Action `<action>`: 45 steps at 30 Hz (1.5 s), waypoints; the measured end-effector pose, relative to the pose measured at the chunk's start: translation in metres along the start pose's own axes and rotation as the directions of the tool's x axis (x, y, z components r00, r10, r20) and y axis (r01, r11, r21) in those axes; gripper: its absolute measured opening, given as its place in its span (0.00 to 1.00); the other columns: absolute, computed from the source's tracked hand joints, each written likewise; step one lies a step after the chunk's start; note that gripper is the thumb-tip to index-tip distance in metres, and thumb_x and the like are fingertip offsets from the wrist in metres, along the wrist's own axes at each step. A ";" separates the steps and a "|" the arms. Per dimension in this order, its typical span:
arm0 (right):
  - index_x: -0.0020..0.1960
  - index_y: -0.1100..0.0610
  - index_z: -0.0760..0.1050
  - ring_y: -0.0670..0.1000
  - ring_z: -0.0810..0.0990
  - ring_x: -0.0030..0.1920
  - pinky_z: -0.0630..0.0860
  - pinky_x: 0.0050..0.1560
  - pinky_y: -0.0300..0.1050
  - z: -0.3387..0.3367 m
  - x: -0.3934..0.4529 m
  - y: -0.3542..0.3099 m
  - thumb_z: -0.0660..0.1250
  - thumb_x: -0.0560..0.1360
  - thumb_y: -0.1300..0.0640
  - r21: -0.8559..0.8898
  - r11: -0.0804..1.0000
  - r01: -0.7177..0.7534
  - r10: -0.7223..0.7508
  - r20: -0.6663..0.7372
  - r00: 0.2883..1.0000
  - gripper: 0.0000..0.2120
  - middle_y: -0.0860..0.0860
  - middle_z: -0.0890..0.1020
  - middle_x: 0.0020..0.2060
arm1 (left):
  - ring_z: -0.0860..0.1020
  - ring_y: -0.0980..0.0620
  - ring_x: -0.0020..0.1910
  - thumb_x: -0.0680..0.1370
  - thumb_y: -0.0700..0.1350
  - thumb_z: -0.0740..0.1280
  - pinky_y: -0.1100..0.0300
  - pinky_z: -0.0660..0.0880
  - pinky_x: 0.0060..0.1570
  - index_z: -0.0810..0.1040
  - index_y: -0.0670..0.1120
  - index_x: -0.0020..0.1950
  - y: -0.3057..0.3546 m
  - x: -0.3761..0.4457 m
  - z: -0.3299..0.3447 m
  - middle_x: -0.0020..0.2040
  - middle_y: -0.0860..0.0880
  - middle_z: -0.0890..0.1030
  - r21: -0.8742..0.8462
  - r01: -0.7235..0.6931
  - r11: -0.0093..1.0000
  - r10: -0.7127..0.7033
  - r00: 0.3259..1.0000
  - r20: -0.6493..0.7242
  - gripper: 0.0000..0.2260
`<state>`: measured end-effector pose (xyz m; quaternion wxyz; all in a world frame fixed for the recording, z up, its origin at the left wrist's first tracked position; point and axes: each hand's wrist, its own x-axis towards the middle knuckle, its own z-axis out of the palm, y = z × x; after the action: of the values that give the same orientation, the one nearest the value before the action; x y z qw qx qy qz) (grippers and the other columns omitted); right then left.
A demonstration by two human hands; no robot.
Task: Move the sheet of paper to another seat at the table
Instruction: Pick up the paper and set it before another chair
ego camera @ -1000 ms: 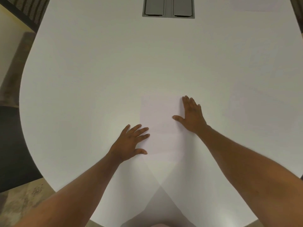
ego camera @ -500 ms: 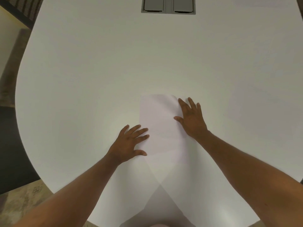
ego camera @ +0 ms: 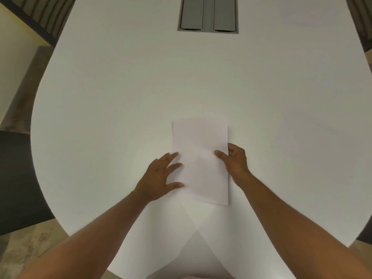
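Observation:
A white sheet of paper [ego camera: 199,158] lies on the white table [ego camera: 120,87], right in front of me. My left hand [ego camera: 161,177] rests flat at the sheet's left edge, fingers spread, fingertips on the paper. My right hand [ego camera: 234,160] pinches the sheet's right edge, thumb on top and fingers curled at or under the edge. The right side of the paper looks slightly raised off the table.
A grey cable hatch [ego camera: 207,15] with two lids is set into the table at the far middle. Dark chairs stand at the far left [ego camera: 38,15], far right [ego camera: 360,19] and near left [ego camera: 16,178]. Floor shows at the lower left.
My right hand went from lying flat on the paper's upper right to gripping its right edge lower down. The left hand stayed at the left edge.

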<state>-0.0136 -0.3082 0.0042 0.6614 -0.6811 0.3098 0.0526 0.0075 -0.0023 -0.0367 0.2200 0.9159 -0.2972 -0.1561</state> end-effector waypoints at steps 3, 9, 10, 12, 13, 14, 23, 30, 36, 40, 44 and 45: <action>0.57 0.52 0.85 0.52 0.89 0.52 0.85 0.52 0.44 -0.004 -0.013 -0.015 0.76 0.77 0.63 0.095 0.995 0.007 -0.012 0.059 0.998 0.11 0.47 0.90 0.49 | 0.68 0.55 0.79 0.73 0.74 0.71 0.54 0.68 0.76 0.75 0.56 0.76 0.023 0.001 -0.022 0.82 0.57 0.67 -0.359 0.249 0.900 -0.319 0.935 -0.152 0.37; 0.64 0.56 0.83 0.58 0.87 0.58 0.81 0.61 0.55 -0.003 -0.038 -0.039 0.75 0.78 0.62 0.227 0.974 -0.013 -0.030 0.183 0.983 0.15 0.53 0.88 0.58 | 0.86 0.49 0.61 0.73 0.49 0.82 0.56 0.82 0.56 0.73 0.52 0.77 0.054 -0.016 -0.081 0.64 0.50 0.86 -0.848 0.424 0.317 -0.492 0.838 0.236 0.34; 0.65 0.56 0.82 0.58 0.87 0.59 0.81 0.62 0.56 -0.001 -0.042 -0.042 0.75 0.78 0.61 0.236 0.972 -0.013 -0.037 0.203 0.978 0.15 0.54 0.88 0.59 | 0.86 0.49 0.61 0.75 0.45 0.81 0.57 0.83 0.53 0.75 0.51 0.75 0.058 -0.025 -0.088 0.63 0.50 0.87 -0.856 0.434 0.280 -0.440 0.851 0.288 0.31; 0.65 0.56 0.83 0.59 0.86 0.60 0.80 0.62 0.55 0.007 -0.049 -0.051 0.75 0.78 0.60 0.244 0.970 -0.007 -0.052 0.238 0.970 0.15 0.55 0.87 0.59 | 0.86 0.50 0.61 0.77 0.40 0.79 0.59 0.84 0.49 0.78 0.49 0.73 0.063 -0.045 -0.098 0.63 0.50 0.87 -0.859 0.435 0.270 -0.396 0.864 0.313 0.25; 0.63 0.54 0.83 0.59 0.86 0.60 0.78 0.60 0.55 0.012 -0.054 -0.055 0.76 0.77 0.58 0.229 0.973 0.006 -0.064 0.248 0.967 0.15 0.55 0.87 0.59 | 0.86 0.49 0.61 0.77 0.40 0.78 0.59 0.84 0.48 0.79 0.49 0.71 0.065 -0.055 -0.101 0.63 0.50 0.87 -0.862 0.427 0.274 -0.396 0.866 0.304 0.23; 0.62 0.53 0.84 0.60 0.86 0.60 0.75 0.57 0.55 0.017 -0.058 -0.060 0.77 0.76 0.56 0.204 0.979 0.027 -0.080 0.254 0.964 0.14 0.56 0.87 0.58 | 0.87 0.49 0.61 0.78 0.40 0.78 0.58 0.84 0.48 0.80 0.48 0.71 0.066 -0.065 -0.105 0.63 0.49 0.87 -0.868 0.415 0.271 -0.405 0.868 0.289 0.22; 0.60 0.45 0.84 0.65 0.85 0.58 0.74 0.48 0.57 0.091 -0.122 -0.112 0.76 0.75 0.51 0.094 0.977 0.192 -0.211 0.285 0.935 0.13 0.50 0.89 0.54 | 0.87 0.46 0.59 0.79 0.40 0.77 0.50 0.84 0.57 0.84 0.46 0.66 0.042 -0.144 -0.155 0.60 0.49 0.88 -0.874 0.254 0.414 -0.510 0.860 0.008 0.16; 0.59 0.53 0.85 0.56 0.89 0.53 0.85 0.58 0.57 0.183 -0.194 -0.142 0.76 0.77 0.57 0.088 0.952 0.292 -0.305 0.275 0.912 0.11 0.50 0.89 0.52 | 0.87 0.46 0.58 0.77 0.43 0.79 0.40 0.81 0.65 0.84 0.47 0.66 -0.022 -0.226 -0.204 0.60 0.50 0.88 -0.866 0.183 0.464 -0.520 0.848 -0.099 0.17; 0.56 0.57 0.86 0.60 0.88 0.55 0.85 0.56 0.57 0.265 -0.253 -0.168 0.76 0.77 0.56 0.120 0.928 0.353 -0.370 0.174 0.913 0.09 0.53 0.90 0.51 | 0.85 0.45 0.61 0.77 0.46 0.79 0.39 0.80 0.67 0.83 0.52 0.67 -0.078 -0.299 -0.253 0.61 0.53 0.87 -0.850 0.144 0.507 -0.467 0.875 -0.130 0.18; 0.58 0.57 0.85 0.58 0.87 0.56 0.85 0.57 0.57 0.306 -0.286 -0.201 0.77 0.77 0.56 0.172 0.909 0.380 -0.405 0.144 0.903 0.12 0.53 0.89 0.53 | 0.86 0.45 0.61 0.77 0.44 0.79 0.38 0.80 0.66 0.83 0.51 0.66 -0.100 -0.337 -0.288 0.61 0.52 0.88 -0.838 0.121 0.533 -0.430 0.891 -0.145 0.18; 0.57 0.55 0.85 0.56 0.88 0.55 0.84 0.58 0.58 0.336 -0.305 -0.227 0.77 0.76 0.56 0.204 0.883 0.422 -0.452 0.129 0.883 0.10 0.51 0.89 0.53 | 0.86 0.45 0.60 0.78 0.43 0.78 0.39 0.81 0.65 0.84 0.50 0.66 -0.115 -0.357 -0.327 0.61 0.51 0.88 -0.829 0.090 0.553 -0.387 0.908 -0.159 0.17; 0.57 0.55 0.85 0.57 0.88 0.55 0.84 0.58 0.58 0.343 -0.307 -0.232 0.77 0.76 0.56 0.213 0.878 0.428 -0.459 0.125 0.880 0.10 0.51 0.89 0.53 | 0.86 0.46 0.60 0.78 0.44 0.78 0.39 0.81 0.65 0.83 0.50 0.67 -0.122 -0.358 -0.336 0.61 0.51 0.88 -0.826 0.082 0.557 -0.376 0.912 -0.163 0.17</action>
<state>-0.0298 0.1052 0.3123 0.7384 -0.6646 0.0903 -0.0705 -0.0723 0.4102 0.2459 0.6323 0.7595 -0.0306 -0.1497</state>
